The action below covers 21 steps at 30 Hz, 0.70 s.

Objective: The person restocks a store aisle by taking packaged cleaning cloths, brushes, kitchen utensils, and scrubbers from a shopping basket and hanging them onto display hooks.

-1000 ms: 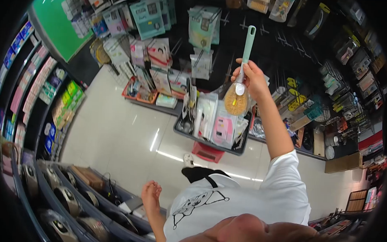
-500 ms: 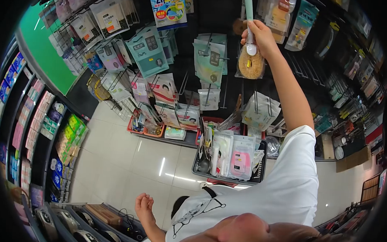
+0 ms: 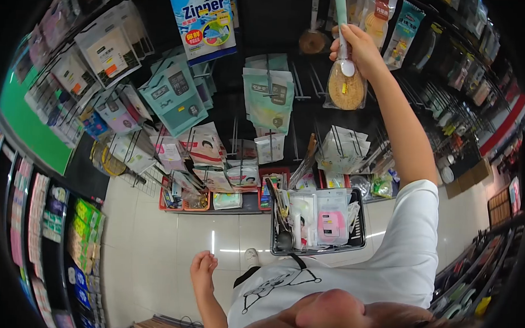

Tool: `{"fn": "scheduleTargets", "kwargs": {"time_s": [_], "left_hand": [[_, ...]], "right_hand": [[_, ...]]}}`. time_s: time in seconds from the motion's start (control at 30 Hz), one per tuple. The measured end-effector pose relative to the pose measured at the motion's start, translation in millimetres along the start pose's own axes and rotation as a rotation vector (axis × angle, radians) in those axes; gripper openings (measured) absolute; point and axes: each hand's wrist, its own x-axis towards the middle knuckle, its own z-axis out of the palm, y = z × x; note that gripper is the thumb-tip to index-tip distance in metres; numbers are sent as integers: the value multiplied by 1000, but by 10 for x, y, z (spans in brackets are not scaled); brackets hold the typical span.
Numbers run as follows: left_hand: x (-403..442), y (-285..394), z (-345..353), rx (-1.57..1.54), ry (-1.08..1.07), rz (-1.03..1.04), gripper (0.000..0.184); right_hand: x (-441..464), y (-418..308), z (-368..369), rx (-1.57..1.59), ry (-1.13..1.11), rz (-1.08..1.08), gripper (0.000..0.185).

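Up goes a wrapped brush [image 3: 345,89] in the right hand [image 3: 359,49]!
Right fingers [image 3: 335,49] grip its neck, upper right of the frame, near hanging packets [image 3: 404,36]; the left hand [image 3: 202,270], empty, half open, hovers lower left.

The brush [image 3: 345,90] I hold has a pale mint-green handle and a tan head with a small yellow sticker. My shirt [image 3: 363,248] is white, with a black line drawing on the front. The Zipper packet [image 3: 202,23] is blue and white with a round red patch. I see mint-green pouches [image 3: 267,97], a black basket [image 3: 317,252], a bright pink panel on one packet [image 3: 331,221] and a pale cream floor [image 3: 132,246].
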Motion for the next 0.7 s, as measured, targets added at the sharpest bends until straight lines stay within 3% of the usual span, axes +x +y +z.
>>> {"fn": "scheduleTargets", "kwargs": {"time_s": [0.2,0.27,0.47,0.57,0.67,0.7], "left_hand": [[547,247,-42,6,-155,-19,13],[654,252,-159,21,-180,-41,13],[894,384,-558,-7,-145,-92,13],[1074,448,-738,-3,-150,-91,13],[1306,474,-820,28,-160,-111,13],[1356,490,-813,32,-164,-121,13]], "right_hand": [[463,199,32,-47,80,39,34],[627,259,94,-221,193,99,29],[1157,688,132,-388,403,35,32],[1377,878,29,-777,627,-133,42],[1401,828,83,-950,656,-147,45],[1563,886,161,-1066,765,-114,37]]}}
